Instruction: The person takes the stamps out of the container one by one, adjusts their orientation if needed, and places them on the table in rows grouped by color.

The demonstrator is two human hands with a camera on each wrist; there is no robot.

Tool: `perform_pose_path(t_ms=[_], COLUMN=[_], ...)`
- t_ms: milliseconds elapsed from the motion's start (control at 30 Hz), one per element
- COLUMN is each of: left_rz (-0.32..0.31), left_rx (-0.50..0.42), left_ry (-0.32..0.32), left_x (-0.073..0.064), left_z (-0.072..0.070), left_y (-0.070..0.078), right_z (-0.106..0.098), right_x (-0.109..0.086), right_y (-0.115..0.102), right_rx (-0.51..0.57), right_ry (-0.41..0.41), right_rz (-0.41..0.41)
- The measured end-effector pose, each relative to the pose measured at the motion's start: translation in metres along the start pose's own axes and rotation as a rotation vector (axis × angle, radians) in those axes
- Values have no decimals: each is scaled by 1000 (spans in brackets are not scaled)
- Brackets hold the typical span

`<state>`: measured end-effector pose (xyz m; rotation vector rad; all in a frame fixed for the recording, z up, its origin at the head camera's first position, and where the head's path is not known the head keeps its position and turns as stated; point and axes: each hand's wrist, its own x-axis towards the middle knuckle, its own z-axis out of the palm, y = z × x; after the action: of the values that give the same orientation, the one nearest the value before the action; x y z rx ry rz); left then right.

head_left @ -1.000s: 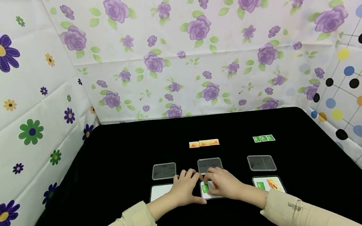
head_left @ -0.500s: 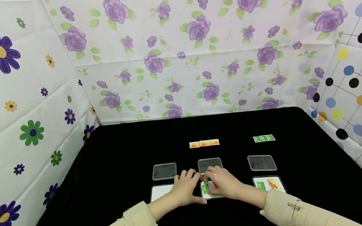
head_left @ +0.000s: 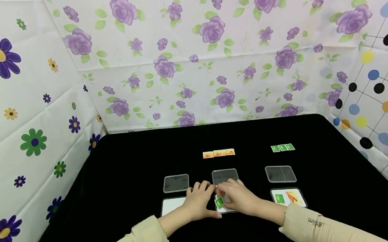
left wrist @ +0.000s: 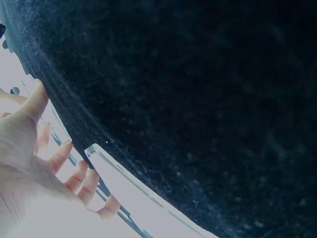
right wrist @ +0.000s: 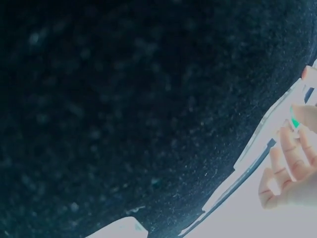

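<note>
Trays (head_left: 281, 174) in two rows, cards (head_left: 218, 154) behind them

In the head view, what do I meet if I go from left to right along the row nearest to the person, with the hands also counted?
White-filled tray, left hand, small green card, right hand, tray with green and orange pictures.
</note>
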<state>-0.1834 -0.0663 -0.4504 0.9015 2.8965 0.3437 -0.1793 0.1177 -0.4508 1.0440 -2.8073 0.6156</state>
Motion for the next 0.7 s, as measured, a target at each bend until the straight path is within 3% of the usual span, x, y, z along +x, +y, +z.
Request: perform_pose_path(t_ms=[700], left_rz=[2], left_rx=[4], left_ry=[0], left_x=[-1], left_z=[-1], left_y=[1], right_z=[2], right_x=[0], right_y=[-3], right_rx=[43], right_ry=[3], right_rz=[20])
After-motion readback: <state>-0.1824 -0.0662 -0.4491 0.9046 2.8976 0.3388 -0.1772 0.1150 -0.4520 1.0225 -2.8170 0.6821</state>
